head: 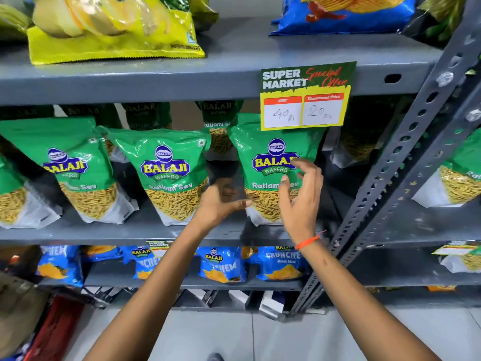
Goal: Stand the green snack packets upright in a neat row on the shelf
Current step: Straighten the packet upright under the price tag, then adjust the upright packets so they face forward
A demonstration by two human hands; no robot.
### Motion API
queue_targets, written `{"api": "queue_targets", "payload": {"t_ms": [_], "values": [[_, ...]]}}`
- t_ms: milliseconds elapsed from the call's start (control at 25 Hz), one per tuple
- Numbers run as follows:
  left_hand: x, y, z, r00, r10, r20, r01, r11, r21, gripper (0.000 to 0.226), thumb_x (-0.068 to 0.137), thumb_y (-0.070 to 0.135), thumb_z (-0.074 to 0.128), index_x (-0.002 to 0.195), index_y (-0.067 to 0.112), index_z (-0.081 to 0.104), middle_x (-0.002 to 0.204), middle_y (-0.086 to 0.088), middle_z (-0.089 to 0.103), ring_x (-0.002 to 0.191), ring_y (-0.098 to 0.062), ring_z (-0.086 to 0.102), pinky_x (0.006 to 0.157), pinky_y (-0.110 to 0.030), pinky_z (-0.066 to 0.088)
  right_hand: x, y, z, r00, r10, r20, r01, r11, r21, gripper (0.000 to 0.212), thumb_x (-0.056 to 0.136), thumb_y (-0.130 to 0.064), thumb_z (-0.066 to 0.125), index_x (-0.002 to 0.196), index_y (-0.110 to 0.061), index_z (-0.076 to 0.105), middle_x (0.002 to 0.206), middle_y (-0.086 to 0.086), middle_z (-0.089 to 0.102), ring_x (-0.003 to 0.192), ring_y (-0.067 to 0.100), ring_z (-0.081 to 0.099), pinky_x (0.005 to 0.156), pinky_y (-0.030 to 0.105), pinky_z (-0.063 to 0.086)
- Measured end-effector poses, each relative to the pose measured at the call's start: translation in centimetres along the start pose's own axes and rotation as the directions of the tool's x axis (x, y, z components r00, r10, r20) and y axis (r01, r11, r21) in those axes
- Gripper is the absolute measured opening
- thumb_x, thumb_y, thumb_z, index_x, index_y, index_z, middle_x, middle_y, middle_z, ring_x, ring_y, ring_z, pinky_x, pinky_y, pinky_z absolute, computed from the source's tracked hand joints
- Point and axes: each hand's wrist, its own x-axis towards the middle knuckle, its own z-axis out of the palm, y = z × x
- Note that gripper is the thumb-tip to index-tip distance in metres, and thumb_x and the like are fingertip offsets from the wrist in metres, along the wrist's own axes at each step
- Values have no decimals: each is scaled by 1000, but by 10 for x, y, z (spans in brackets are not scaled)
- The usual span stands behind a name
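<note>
Green snack packets stand along the grey middle shelf. The rightmost front packet is upright, just under the price card. My left hand is by its lower left edge, fingers apart and touching its side. My right hand hovers in front of its right half with spread fingers, holding nothing. A second packet stands to the left and leans slightly left. A third leans left too. More green packets stand behind in shadow.
A yellow and green price card hangs from the upper shelf edge. A perforated grey upright slants along the right. Yellow and blue bags lie above. Blue packets fill the lower shelf.
</note>
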Motion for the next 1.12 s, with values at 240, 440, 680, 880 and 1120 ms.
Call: {"api": "queue_targets", "payload": {"t_ms": [240,440,680,880,1120], "values": [[-32,-23,-85,926,203,-317,-231,971,-54,18,76,11,74,85,7,59,69,-2,63,60,-4,59,60,-13,50,-32,-48,79,990,-46,130,32,993,111,23,84,-9,48,106,-6,52,103,4,52,98,19,54,88,41,50],[-25,-78,-134,938,127,-323,-169,980,-105,25,73,18,77,67,20,53,63,-3,61,53,-1,54,52,-13,44,-60,-50,141,982,97,164,-110,992,69,33,81,-18,46,111,-5,50,106,9,53,103,27,55,90,51,49],[0,-118,-149,951,94,-294,-101,995,-11,78,54,40,85,115,18,41,112,-9,55,101,-22,56,86,-37,47,-69,-33,160,841,385,380,-403,915,-35,76,71,-12,68,137,-11,29,138,11,44,125,15,40,105,21,32],[23,-125,-133,997,49,66,-46,998,-46,88,56,23,87,128,8,38,123,-7,58,112,-20,56,89,-28,45,-71,-11,156,629,478,613,-496,854,-157,83,69,-10,76,135,-15,25,129,6,51,119,22,49,90,23,37],[17,-125,-129,991,27,128,-19,998,-64,89,54,31,86,128,13,40,126,-9,59,116,-22,56,96,-34,47,-71,-6,144,626,461,629,-479,864,-156,76,69,-15,75,130,-14,29,129,12,53,120,26,50,95,29,39]]}}
